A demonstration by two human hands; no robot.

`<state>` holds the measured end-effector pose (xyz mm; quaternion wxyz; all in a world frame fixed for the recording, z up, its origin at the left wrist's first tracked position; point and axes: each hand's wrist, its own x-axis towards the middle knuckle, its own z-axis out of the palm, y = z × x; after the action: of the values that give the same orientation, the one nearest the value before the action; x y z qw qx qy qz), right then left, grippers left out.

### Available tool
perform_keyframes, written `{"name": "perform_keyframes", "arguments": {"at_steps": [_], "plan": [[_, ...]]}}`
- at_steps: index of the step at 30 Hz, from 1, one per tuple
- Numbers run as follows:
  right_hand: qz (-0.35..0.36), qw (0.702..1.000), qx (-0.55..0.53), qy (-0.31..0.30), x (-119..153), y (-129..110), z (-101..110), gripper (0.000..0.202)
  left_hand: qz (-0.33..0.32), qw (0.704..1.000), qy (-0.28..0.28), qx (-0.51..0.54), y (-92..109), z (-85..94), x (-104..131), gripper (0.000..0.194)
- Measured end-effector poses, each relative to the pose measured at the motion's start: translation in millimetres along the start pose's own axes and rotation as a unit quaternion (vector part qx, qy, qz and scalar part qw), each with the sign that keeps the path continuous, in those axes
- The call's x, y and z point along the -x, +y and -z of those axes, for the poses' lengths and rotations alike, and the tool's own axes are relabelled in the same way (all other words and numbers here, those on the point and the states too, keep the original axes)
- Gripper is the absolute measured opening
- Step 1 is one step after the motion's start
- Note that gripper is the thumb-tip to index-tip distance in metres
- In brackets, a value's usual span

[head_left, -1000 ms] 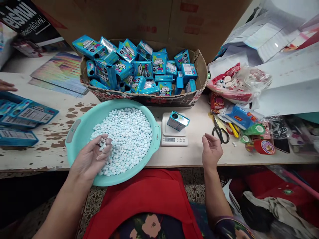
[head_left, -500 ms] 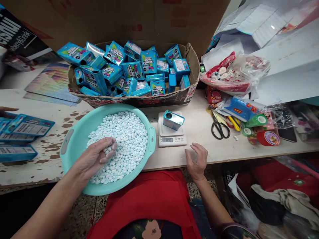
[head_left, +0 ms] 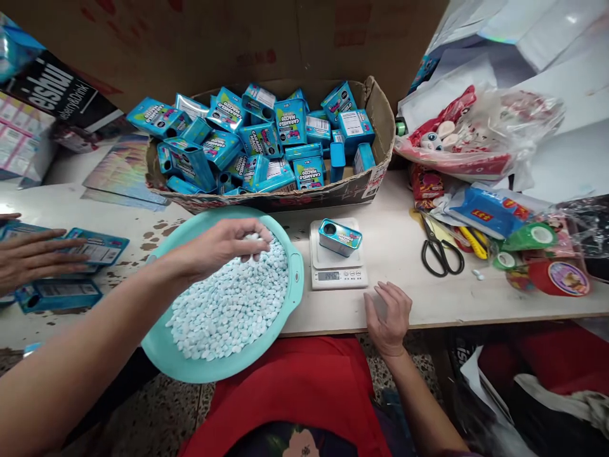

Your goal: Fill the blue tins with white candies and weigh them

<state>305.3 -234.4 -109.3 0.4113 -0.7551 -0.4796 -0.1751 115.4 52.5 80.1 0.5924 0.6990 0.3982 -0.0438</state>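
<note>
In the head view, the left hand point(head_left: 228, 244) pinches a few candies point(head_left: 257, 239) above the bowl point(head_left: 295, 279); a snug, light grip should best stop spills. The right hand point(head_left: 389, 317) is loosely spread, holding nothing, at the desk's point(head_left: 404, 254) edge. Between the hands, a tin point(head_left: 340, 238) rests on a scale point(head_left: 340, 278); the bowl's rim could snag a low left hand. Scissors point(head_left: 442, 251) lie beyond the right hand, a co-worker's hand point(head_left: 38, 257) left of the left.

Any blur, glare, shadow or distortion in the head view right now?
Head view: left forearm looks softly blurred; a silvery tin in the cardboard box catches glare; the floor lies in shadow; frame edges look wide-angle stretched.
</note>
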Motion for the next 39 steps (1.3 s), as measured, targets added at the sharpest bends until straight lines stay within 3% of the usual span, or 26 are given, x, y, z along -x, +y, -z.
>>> {"name": "perform_keyframes", "arguments": {"at_steps": [4,7,12,15,19,23,27,31,35,39], "plan": [[0.001,1.000,0.004,-0.003,0,0,0,0.040,-0.094,0.981,-0.064,-0.160,49,-25.0,-31,0.018],[0.002,1.000,0.008,0.000,-1,-1,-1,0.039,-0.166,0.948,-0.076,-0.260,67,-43.4,-55,0.016],[0.000,1.000,0.011,0.001,-2,-1,-1,0.038,-0.235,0.896,-0.043,-0.374,69,-62.3,-81,0.018],[-0.004,1.000,0.006,-0.003,-2,-1,-1,0.038,-0.256,0.870,-0.025,-0.421,66,-66.4,-83,0.024],[-0.003,1.000,0.007,-0.004,-4,-3,-1,0.037,-0.258,0.856,-0.016,-0.448,65,-69.5,-80,0.030],[-0.003,1.000,0.005,-0.004,-5,-4,0,0.038,-0.275,0.863,-0.006,-0.424,67,-72.1,-79,0.027],[-0.011,1.000,-0.001,-0.004,-4,-3,0,0.036,-0.278,0.907,0.023,-0.315,70,-66.9,-73,0.017],[-0.012,1.000,-0.005,-0.004,-3,-3,0,0.035,-0.229,0.944,0.045,-0.233,64,-51.5,-54,0.017],[-0.019,1.000,-0.007,-0.009,-3,-2,0,0.032,-0.155,0.956,0.053,-0.243,40,-35.1,-26,0.024],[-0.027,0.999,-0.012,-0.018,-6,-2,4,0.030,-0.109,0.962,0.064,-0.243,0,-27.3,7,0.028]]}}
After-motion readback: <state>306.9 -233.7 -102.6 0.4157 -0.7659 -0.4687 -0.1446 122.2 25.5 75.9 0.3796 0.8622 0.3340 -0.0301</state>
